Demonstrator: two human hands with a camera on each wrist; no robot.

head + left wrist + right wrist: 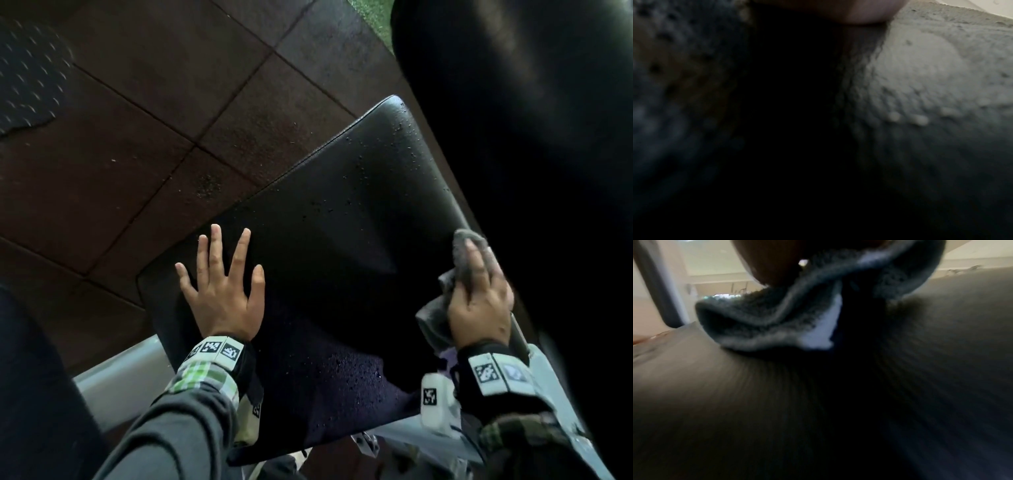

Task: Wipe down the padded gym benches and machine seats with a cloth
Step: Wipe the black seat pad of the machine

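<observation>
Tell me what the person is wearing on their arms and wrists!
The left hand is bare, with a dark grey sleeve and a green-and-white checked cuff peeking out. The right hand is bare too, with a darker checked cuff. Each wrist has a black band carrying pale square tags printed with black-and-white block patterns. A small white box with the same kind of tag sits by the right wrist.

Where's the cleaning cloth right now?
In the head view the grey cloth sits under the right hand, pressed against the right edge of the black padded seat, opposite the flat left hand.
</observation>
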